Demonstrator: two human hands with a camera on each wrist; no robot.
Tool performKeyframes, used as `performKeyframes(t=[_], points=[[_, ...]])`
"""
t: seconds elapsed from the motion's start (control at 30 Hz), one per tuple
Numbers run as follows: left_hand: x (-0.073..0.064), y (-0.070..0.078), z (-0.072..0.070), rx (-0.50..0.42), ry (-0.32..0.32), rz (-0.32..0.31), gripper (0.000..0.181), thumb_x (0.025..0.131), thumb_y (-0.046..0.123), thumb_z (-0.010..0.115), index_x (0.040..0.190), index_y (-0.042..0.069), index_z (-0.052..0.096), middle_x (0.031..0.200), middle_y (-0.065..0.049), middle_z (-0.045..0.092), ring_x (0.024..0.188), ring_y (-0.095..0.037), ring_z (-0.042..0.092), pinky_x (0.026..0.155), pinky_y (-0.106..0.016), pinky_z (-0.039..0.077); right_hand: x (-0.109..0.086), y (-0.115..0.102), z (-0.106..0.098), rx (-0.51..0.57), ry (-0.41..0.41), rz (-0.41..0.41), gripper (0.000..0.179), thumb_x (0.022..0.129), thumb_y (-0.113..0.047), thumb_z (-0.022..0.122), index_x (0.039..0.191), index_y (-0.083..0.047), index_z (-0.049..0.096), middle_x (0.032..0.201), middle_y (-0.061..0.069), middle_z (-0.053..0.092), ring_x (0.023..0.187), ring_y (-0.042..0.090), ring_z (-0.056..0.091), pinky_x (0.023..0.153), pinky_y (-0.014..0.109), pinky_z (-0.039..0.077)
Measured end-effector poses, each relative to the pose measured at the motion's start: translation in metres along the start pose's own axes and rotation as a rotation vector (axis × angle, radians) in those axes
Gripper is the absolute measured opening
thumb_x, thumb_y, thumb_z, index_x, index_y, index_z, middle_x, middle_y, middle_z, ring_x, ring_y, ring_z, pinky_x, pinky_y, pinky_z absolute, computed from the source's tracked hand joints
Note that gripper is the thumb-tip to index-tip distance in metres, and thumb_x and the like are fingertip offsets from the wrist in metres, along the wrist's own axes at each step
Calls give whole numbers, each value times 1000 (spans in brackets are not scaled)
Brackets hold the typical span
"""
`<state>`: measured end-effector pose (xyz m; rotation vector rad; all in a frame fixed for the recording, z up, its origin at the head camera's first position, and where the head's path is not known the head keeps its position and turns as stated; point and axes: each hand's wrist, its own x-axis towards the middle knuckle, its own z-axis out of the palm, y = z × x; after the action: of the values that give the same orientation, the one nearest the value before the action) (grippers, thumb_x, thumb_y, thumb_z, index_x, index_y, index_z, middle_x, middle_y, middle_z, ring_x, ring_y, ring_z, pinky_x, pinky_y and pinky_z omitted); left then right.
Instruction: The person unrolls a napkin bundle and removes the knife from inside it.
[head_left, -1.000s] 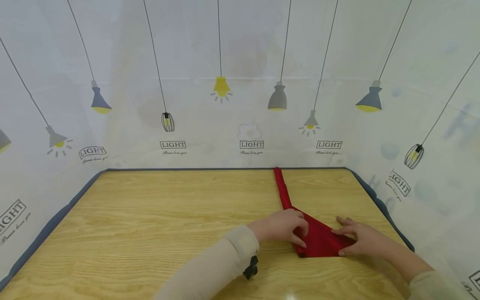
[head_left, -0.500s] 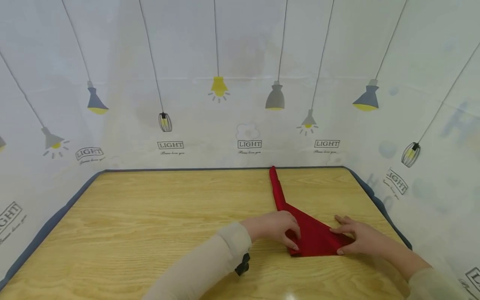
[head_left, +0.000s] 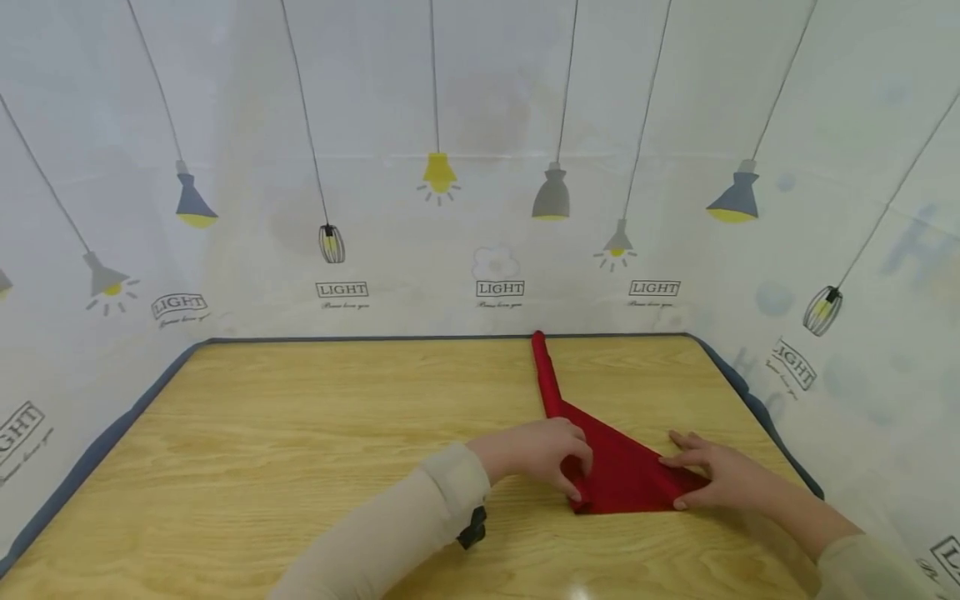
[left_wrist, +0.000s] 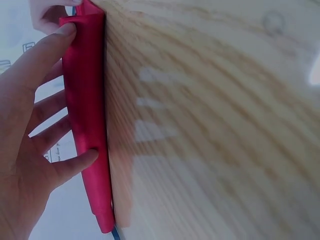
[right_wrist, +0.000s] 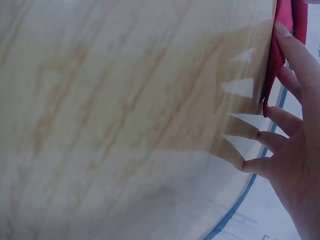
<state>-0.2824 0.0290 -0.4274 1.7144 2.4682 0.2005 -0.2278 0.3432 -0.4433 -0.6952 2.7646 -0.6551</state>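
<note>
A red cloth (head_left: 622, 475) lies on the wooden table, flat on its right part and wound into a long narrow roll (head_left: 546, 375) along its left side. My left hand (head_left: 543, 454) holds the near part of that roll; in the left wrist view the thumb and little finger lie on the roll (left_wrist: 87, 85) while the other fingers pass behind it. At the cloth's right corner, my right hand (head_left: 723, 479) presses down with thumb and forefinger, its remaining fingers spread and touching the table, as the right wrist view shows.
The wood-grain table (head_left: 300, 433) extends far to the left of the hands. Its back and sides meet a white wall covering (head_left: 405, 250) printed with lamps, with a dark blue edging (head_left: 375, 338) between. The roll's far end reaches the back edge.
My left hand and the roll have shifted left, and the flat red part between the hands has grown wider. The right hand stays at the corner. The head view has shifted slightly.
</note>
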Motion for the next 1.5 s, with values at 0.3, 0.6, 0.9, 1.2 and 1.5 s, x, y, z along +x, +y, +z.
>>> performKeyframes(t=[0.3, 0.6, 0.9, 1.2, 1.5], points=[[-9, -4, -1, 85, -7, 7, 38, 78, 45, 80, 109, 23, 75, 99, 9, 55, 89, -2, 45, 77, -12, 37, 0, 2, 0, -11, 5, -12, 65, 75, -46, 81, 123, -5, 68, 144, 33, 37, 131, 61, 24, 97, 70, 30], [-16, -11, 6, 29, -14, 13, 35, 77, 37, 83, 105, 19, 70, 103, 10, 59, 93, -2, 50, 82, -11, 39, 0, 1, -1, -8, 3, -15, 61, 75, -41, 83, 122, -5, 68, 144, 34, 37, 129, 62, 24, 96, 71, 31], [-22, -8, 4, 92, -22, -29, 41, 75, 43, 84, 105, 22, 67, 103, 12, 58, 98, -4, 49, 86, -17, 39, -1, 1, 0, -14, 3, -32, 61, 76, -41, 82, 122, -4, 68, 142, 35, 37, 128, 63, 25, 95, 71, 31], [-29, -8, 2, 87, -11, -38, 47, 71, 52, 83, 102, 23, 64, 101, 13, 57, 95, -5, 48, 83, -20, 40, 0, 3, 2, -1, 3, -32, 61, 75, -41, 83, 122, -4, 68, 143, 35, 37, 129, 62, 24, 96, 71, 31], [-36, -5, -4, 50, -28, -44, 48, 78, 53, 77, 117, 25, 69, 109, 8, 55, 100, -6, 45, 84, -16, 39, 0, 0, 1, 4, 1, -31, 61, 75, -40, 83, 122, -4, 68, 143, 36, 36, 129, 63, 23, 96, 71, 30]])
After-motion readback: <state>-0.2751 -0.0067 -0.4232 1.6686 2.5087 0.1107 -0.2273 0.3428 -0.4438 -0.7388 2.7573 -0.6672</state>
